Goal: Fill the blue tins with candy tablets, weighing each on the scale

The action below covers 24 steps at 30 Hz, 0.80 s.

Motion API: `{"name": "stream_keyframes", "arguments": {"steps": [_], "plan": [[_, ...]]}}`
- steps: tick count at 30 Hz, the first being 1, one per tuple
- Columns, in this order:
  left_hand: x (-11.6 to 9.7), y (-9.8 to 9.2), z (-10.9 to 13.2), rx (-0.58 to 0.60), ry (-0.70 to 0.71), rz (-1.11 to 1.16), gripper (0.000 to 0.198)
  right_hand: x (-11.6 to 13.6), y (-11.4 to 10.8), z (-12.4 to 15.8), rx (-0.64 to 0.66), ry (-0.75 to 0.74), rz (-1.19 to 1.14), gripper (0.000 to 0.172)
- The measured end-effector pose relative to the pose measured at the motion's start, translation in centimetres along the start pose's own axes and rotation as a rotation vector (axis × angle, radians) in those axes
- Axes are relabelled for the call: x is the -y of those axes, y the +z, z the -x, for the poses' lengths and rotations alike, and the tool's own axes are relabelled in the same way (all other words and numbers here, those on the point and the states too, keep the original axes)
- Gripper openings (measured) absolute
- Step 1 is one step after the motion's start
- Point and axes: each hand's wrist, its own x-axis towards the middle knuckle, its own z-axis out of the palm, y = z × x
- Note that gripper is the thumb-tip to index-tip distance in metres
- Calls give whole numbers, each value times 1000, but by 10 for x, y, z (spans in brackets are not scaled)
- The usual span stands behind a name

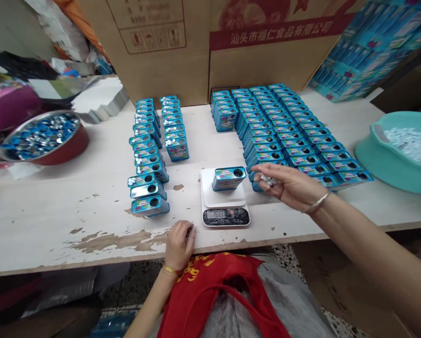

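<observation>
A blue tin (229, 179) with a round dark opening in its top stands on a white digital kitchen scale (226, 217), whose display is lit. Just right of that tin, my right hand (284, 184) is in the air, its fingertips closed around several small white candies (268, 180). My left hand (178, 241) rests at the table's front edge, left of the scale, with its fingers loosely curled and nothing visible in them. Farther left stand two rows of similar tins (150, 205), many with white candies on their tops.
Several columns of blue tins (284, 136) fill the right middle. A turquoise basin (386, 155) of white candies is at far right, a red-sided bowl (67, 146) of blue and silver caps at far left. Large cardboard boxes (164, 70) stand behind; white cards (103, 101) lie back left.
</observation>
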Motion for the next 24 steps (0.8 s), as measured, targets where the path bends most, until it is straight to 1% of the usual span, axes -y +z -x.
{"name": "stream_keyframes", "arguments": {"steps": [3, 5, 8, 10, 14, 20, 24], "plan": [[0, 0, 0, -3, 4, 0, 6, -27, -13, 12, -32, 103, -60, 16], [0, 1, -1, -5, 7, -2, 6, -41, -18, 19, -41, 163, -59, 18], [-1, 1, -1, -6, 4, -12, 7, -50, -15, 24, -31, 193, -25, 20], [-1, 1, -1, -7, -1, -16, 8, -47, -9, 25, -6, 162, 29, 24], [-2, 1, 0, -8, -6, -24, 8, -30, 5, 19, 84, 60, 115, 30], [-3, 0, -2, -14, -5, -25, 8, -8, 24, -7, 110, -96, 240, 31], [-2, 1, -1, -27, -1, -25, 7, 5, 31, -21, 122, -105, 291, 31]]}}
